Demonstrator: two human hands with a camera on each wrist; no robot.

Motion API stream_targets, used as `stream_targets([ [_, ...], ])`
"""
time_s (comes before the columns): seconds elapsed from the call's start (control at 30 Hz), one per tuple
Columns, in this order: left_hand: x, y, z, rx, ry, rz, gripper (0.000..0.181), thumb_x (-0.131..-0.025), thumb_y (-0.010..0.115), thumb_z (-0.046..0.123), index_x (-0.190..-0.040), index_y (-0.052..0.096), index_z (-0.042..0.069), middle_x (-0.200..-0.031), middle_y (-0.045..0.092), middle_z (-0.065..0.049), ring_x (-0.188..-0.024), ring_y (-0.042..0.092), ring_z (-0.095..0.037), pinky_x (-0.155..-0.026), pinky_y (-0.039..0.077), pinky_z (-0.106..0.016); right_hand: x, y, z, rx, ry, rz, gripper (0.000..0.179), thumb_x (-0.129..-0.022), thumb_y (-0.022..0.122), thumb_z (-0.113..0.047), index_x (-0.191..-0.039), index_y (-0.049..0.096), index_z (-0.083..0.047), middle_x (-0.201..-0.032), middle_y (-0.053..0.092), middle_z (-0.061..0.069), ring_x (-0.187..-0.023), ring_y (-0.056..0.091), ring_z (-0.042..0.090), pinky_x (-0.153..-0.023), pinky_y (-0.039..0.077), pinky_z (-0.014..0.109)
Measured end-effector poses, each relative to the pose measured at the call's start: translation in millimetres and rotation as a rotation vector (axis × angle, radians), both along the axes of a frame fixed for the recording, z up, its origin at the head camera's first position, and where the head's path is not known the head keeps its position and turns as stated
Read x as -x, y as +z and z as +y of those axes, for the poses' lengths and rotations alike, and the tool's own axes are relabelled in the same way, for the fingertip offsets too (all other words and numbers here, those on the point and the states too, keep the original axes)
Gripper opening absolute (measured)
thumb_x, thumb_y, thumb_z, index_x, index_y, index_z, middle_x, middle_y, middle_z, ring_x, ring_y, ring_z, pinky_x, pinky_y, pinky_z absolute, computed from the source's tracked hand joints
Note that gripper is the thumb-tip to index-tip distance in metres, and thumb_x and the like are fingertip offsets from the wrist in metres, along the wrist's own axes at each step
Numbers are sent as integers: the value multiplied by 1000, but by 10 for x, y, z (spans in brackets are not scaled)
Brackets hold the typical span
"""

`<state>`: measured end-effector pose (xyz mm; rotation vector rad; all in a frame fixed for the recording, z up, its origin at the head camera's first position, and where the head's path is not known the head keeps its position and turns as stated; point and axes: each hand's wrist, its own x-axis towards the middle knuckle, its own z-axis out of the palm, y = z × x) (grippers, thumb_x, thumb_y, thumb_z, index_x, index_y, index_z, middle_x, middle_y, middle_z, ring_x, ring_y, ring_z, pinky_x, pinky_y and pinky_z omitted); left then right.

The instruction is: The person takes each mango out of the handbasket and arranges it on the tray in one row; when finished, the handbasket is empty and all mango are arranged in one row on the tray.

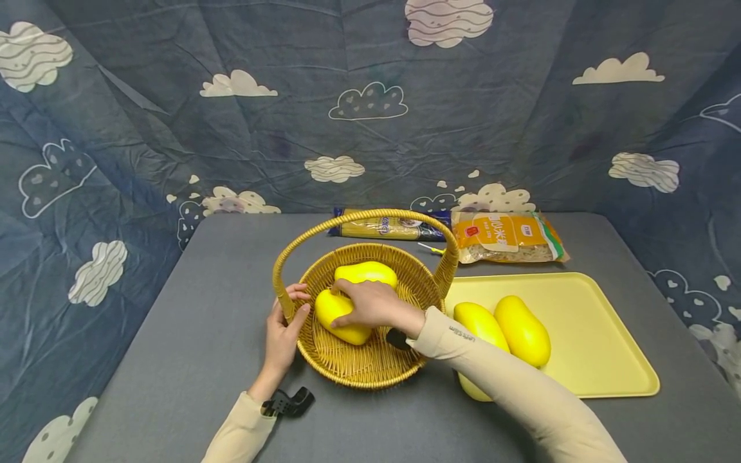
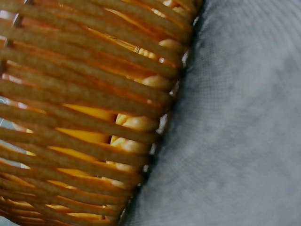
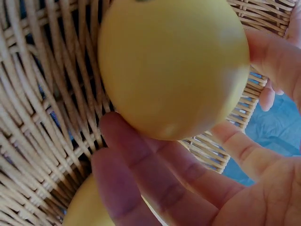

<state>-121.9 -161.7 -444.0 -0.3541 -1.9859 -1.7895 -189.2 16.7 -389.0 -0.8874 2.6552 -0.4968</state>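
A round wicker basket (image 1: 370,379) with a tall arched handle (image 1: 365,215) stands mid-table. My left hand (image 1: 283,334) grips its left rim at the handle's foot, thumb over the inner side. Inside, my right hand (image 1: 370,302) holds a yellow mango (image 1: 331,314), fingers and thumb around it. Behind that lies a second mango (image 1: 366,271), against the far wall. In the right wrist view the held mango (image 3: 174,70) rests against the fingers (image 3: 164,188), with part of another mango (image 3: 89,207) below. The left wrist view shows the basket's woven side (image 2: 70,94) close up.
A pale yellow tray (image 1: 608,341) lies at the right. On it are a mango (image 1: 523,331) and a mango (image 1: 477,320) partly hidden by my right sleeve; more yellow shows below the sleeve. Behind stand a pasta pack (image 1: 382,226) and an orange food bag (image 1: 503,235).
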Motion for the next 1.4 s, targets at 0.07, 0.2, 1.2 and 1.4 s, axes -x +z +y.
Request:
stream_targets([
  [0.07, 0, -2, 3, -3, -1, 2, 14, -91, 52, -11, -104, 54, -16, -121, 47, -34, -119, 43, -34, -100, 32, -24, -8, 11, 31, -2, 7, -10, 63, -77, 75, -46, -129, 53, -20, -113, 64, 6, -90, 60, 22, -70, 45, 36],
  [0.2, -1, -6, 4, -6, 3, 6, 15, -90, 52, -11, -104, 54, -17, -121, 48, -33, -119, 42, -36, -100, 32, -24, -24, 33, 87, -24, 21, -38, 67, -75, 77, -44, -132, 53, -19, -119, 62, 7, -98, 59, 23, -77, 45, 38],
  [1.2, -22, 5, 8, 10, 9, 33, 14, -89, 52, -13, -102, 54, -17, -120, 49, -34, -118, 45, -32, -99, 32, -25, -89, 152, 344, -189, 32, -22, 64, -71, 77, -51, -125, 55, -25, -109, 65, 2, -89, 58, 17, -70, 44, 38],
  [1.4, -9, 7, 12, 10, 11, 39, 13, -89, 52, -13, -102, 55, -16, -119, 48, -35, -118, 44, -35, -98, 33, -25, -134, 248, 439, -117, 26, -18, 63, -71, 77, -51, -125, 57, -25, -110, 65, 0, -88, 57, 18, -70, 43, 38],
])
